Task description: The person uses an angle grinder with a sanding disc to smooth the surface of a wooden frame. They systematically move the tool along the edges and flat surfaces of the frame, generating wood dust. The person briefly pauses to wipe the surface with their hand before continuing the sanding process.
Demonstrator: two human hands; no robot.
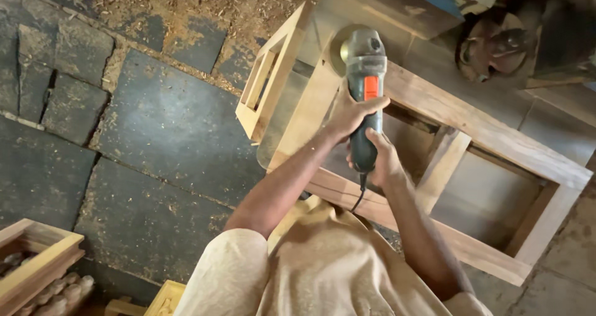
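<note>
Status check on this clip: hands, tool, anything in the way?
Left hand and right hand both gripping grinder. Disc end on wooden frame. Cord hangs by the body; nothing blocking.

Brightness: medium, warm daylight, no lamp seen.
Light source: seems to come from the upper side; the wood frame [484, 130] and the sawdust at the top edge are the brightest.
Shadows: soft, no hard edges; the stone floor [155, 142] is dark, lower left corner the darkest.
Glare: a small shine on the grinder [365, 74] head, nothing burnt out.
Blur: slight softness on the hands; the frame at the lower left edge is out of focus.
Distortion: wide lens, lines bend near the corners.
</note>
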